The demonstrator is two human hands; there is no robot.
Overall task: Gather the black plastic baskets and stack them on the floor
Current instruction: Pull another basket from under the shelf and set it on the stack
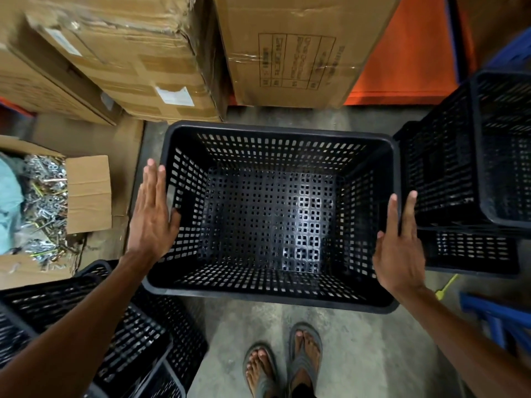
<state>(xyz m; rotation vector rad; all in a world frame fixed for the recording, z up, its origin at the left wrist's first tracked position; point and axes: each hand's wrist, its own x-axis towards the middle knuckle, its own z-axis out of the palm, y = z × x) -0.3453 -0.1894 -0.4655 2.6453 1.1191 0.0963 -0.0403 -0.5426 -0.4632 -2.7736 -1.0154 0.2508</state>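
A black perforated plastic basket [270,214] sits upright and empty in the middle of the view, above the concrete floor. My left hand [152,214] lies flat with straight fingers against its left rim. My right hand [399,239] is flat with straight fingers at its right rim. More black baskets [474,179] stand stacked at the right, and other black baskets [120,334] lie at the lower left, partly hidden by my left arm.
Large cardboard boxes [138,58] crowd the back and left. An open carton of metal hardware [48,202] sits at the left. An orange rack panel [411,53] stands behind. Blue frame parts [494,320] are at the lower right. My sandalled feet [287,363] stand on bare floor.
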